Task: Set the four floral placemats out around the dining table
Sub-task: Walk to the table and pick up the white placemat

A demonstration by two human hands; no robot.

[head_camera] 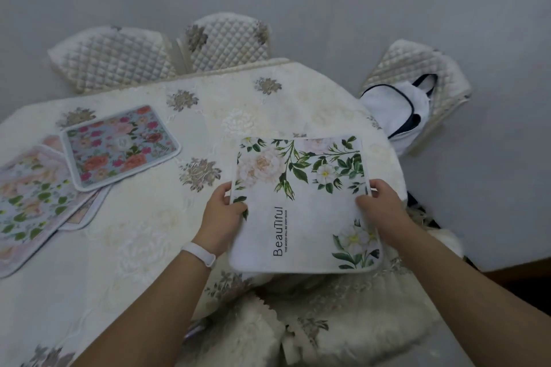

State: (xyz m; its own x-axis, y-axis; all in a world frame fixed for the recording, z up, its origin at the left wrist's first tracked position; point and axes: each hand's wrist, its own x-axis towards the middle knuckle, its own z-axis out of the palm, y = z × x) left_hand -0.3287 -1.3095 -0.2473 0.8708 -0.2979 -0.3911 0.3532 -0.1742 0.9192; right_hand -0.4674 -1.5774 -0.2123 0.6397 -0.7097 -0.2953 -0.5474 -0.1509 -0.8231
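Left hand (222, 211), right hand (384, 208) pinch white placemat (301, 217) edges: green-leaf florals, "Beautiful" print

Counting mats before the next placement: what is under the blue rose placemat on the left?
The blue rose placemat overlaps a pale green-leaf placemat; a pink mat peeks out under both. Its far side rests on the tablecloth. Any further mats there are covered.
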